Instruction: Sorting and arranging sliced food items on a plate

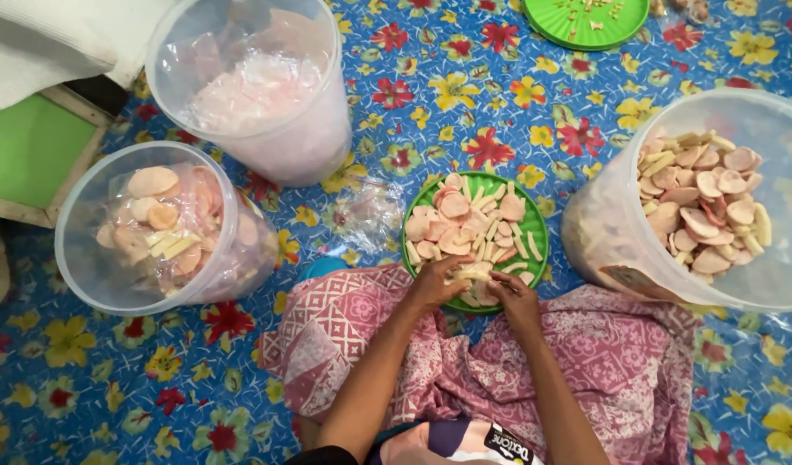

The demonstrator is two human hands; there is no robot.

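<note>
A round green plate [534,226] lies on the flowered mat in front of my lap, covered with pink round crackers [454,205] and pale stick crackers [492,234]. My left hand [434,282] and my right hand [509,291] meet at the plate's near edge. Between them they pinch a small clear plastic bag [472,274] with pale sticks inside. Both hands have their fingers closed around the bag's sides.
A big clear tub [615,215] of mixed crackers stands at the right. At the left stands a tub [77,232] of filled bags. A third tub [327,129] holds pink bags at the top. Loose clear bags [366,211] lie beside the plate. A second green plate [585,30] is at the top.
</note>
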